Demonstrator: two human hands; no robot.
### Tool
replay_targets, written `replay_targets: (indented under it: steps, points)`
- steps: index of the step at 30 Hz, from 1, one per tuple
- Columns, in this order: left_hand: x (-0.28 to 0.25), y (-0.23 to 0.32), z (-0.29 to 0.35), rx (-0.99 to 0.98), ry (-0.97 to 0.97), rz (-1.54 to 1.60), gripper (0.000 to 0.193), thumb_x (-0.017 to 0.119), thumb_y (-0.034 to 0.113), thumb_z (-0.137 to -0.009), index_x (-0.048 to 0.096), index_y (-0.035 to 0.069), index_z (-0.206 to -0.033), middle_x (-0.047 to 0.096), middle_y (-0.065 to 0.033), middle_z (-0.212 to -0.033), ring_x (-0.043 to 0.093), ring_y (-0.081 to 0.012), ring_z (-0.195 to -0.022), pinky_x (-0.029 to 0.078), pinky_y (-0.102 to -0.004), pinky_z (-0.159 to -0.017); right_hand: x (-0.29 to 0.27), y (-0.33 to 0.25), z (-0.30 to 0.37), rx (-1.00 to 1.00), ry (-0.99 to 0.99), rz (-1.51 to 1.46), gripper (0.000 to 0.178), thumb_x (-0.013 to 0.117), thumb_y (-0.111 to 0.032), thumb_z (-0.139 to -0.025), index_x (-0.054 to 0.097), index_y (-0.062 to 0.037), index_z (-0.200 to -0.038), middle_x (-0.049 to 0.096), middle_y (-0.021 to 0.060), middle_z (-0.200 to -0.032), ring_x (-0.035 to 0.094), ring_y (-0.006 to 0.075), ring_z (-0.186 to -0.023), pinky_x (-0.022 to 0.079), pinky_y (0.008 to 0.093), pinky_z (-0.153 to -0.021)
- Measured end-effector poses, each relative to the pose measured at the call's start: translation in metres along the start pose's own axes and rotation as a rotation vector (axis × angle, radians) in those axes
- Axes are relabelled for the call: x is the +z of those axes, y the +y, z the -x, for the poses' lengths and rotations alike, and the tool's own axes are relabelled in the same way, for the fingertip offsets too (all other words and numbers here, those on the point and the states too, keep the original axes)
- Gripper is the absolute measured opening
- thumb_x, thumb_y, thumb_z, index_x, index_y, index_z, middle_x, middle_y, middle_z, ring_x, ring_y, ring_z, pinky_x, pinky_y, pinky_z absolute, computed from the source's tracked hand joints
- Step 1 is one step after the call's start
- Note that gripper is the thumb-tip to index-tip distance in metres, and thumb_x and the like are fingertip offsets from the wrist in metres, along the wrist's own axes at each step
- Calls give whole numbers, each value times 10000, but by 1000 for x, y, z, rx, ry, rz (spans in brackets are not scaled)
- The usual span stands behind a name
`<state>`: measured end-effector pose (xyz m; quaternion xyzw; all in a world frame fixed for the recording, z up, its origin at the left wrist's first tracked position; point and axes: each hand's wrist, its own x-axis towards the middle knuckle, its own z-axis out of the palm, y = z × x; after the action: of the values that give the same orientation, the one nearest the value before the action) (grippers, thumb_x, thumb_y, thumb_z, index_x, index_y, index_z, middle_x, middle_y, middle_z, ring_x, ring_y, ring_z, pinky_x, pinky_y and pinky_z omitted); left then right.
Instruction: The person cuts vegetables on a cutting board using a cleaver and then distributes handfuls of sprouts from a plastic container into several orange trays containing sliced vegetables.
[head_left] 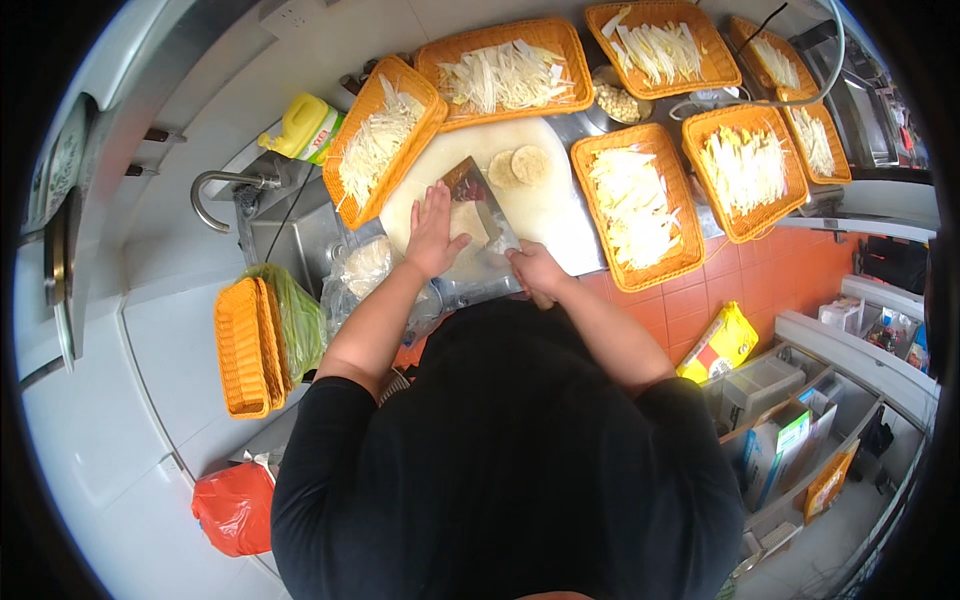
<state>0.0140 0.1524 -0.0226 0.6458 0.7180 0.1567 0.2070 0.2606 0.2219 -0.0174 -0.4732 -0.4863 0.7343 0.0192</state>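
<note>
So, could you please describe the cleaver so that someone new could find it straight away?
Start at the round white cutting board ringed by orange woven baskets of pale shredded strips. The broad rectangular steel cleaver lies across its near left part, the left hand pressing its flat, the right hand at its handle. It is the only metal blade there.

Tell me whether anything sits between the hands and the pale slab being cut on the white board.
Nothing visible does. The left hand lies flat on the pale slab, and the right hand grips the cleaver, whose blade rests against it. The two round pieces lie farther back on the board.
</note>
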Motion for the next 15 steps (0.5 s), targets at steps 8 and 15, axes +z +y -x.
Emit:
replay_targets:
  steps: [8, 15]
  points:
    - [6, -3, 6, 25, -1, -54, 999, 629, 457, -941, 55, -2, -1617, 47, -203, -1700, 33, -345, -1581, 31, -534, -1252, -23, -23, 10, -83, 128, -21, 209, 504, -225, -1064, 540, -42, -971, 476, 17, -592, 438, 139, -428, 401, 321, -416]
    - [1, 0, 10, 4, -23, -16, 937, 614, 417, -958, 94, -4, -1614, 29, -205, -1701, 21, -348, -1581, 15, -535, -1251, -8, -14, 5, 21, -45, 134, 219, 535, -240, -1048, 633, -44, -1038, 484, 9, -607, 469, 144, -454, 431, 338, -433]
